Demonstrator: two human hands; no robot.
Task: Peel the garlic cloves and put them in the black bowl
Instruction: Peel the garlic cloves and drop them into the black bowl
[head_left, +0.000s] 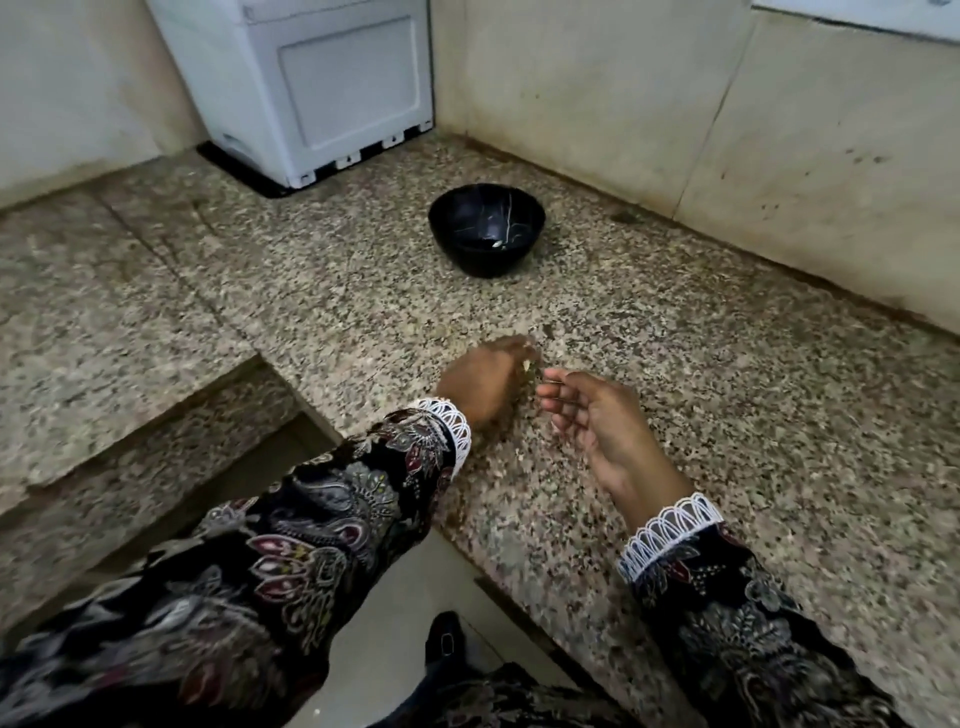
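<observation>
The black bowl (485, 231) stands on the speckled granite counter (727, 415), toward the back near the wall corner; something small and pale lies at its bottom. In front of it, my left hand (485, 384) is curled round a small pale garlic clove (529, 366), of which only a sliver shows at the fingertips. My right hand (597, 421) hovers just to its right, palm turned inward, with thumb and forefinger close to the clove; whether they pinch skin is too blurred to tell. Both hands are above the counter, well short of the bowl.
A white appliance (311, 88) stands at the back left on the counter. Tiled walls close off the back and right. The counter's edge (457, 535) drops to the floor below my arms, where a dark shoe (444, 636) shows. Small bits of peel lie near the hands.
</observation>
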